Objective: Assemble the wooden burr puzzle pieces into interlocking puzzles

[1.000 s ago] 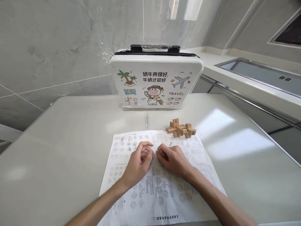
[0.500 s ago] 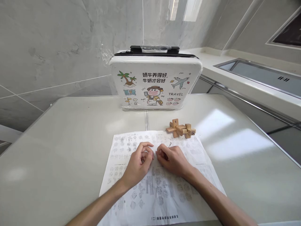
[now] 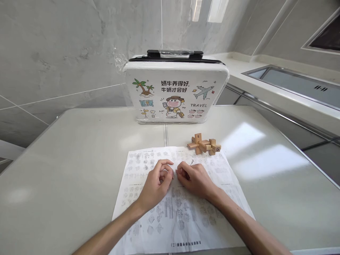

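My left hand [image 3: 158, 180] rests on a printed instruction sheet [image 3: 148, 239], fingers curled in toward the thumb with nothing visible in them. Just right of it, my right hand [image 3: 196, 179] lies on the same sheet, its fingers folded into a loose fist, also with no object showing. The fingertips of the two hands face each other across a small gap. Beyond the right hand, at the sheet's far right corner, sit two interlocking wooden puzzles side by side: a larger burr puzzle [image 3: 198, 143] marked "2" and a smaller burr puzzle [image 3: 213, 147] marked with a G-like sign.
A white cartoon-printed case [image 3: 151, 71] in clear plastic wrap stands upright at the back of the pale table [image 3: 66, 170]. Behind it rises a grey marbled wall [image 3: 66, 46]. A counter with a sink [image 3: 297, 85] runs along the right.
Both hands keep the same pose and place, and the puzzles stay put. The view has shifted only very slightly.
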### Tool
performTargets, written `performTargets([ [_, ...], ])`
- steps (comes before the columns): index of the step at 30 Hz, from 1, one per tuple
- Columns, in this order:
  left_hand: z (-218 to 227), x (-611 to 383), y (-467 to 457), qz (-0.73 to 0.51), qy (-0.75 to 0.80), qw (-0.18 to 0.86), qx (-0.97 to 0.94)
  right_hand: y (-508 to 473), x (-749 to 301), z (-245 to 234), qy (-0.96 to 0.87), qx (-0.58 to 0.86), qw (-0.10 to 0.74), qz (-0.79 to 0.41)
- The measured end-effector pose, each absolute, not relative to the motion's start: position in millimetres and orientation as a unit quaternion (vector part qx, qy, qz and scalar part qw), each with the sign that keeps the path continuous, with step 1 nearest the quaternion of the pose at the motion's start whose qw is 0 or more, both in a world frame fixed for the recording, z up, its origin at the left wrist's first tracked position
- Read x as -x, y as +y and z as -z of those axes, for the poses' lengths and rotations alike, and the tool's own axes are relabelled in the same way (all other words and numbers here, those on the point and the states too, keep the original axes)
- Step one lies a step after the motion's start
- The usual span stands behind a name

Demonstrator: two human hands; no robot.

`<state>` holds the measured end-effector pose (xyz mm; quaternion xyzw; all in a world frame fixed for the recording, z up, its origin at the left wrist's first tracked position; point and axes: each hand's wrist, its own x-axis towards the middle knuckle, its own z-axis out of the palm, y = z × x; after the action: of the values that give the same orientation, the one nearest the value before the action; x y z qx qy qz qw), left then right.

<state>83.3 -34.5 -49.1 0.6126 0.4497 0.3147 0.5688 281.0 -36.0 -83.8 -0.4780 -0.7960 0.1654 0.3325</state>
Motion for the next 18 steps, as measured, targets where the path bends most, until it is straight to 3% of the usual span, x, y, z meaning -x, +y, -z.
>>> performTargets([
  [18, 48.7, -83.3, -34.7, -0.310, 0.451, 0.571, -0.612, -35.9, -281.4, 83.2, -0.798, 0.479, 0.330, -0.160],
])
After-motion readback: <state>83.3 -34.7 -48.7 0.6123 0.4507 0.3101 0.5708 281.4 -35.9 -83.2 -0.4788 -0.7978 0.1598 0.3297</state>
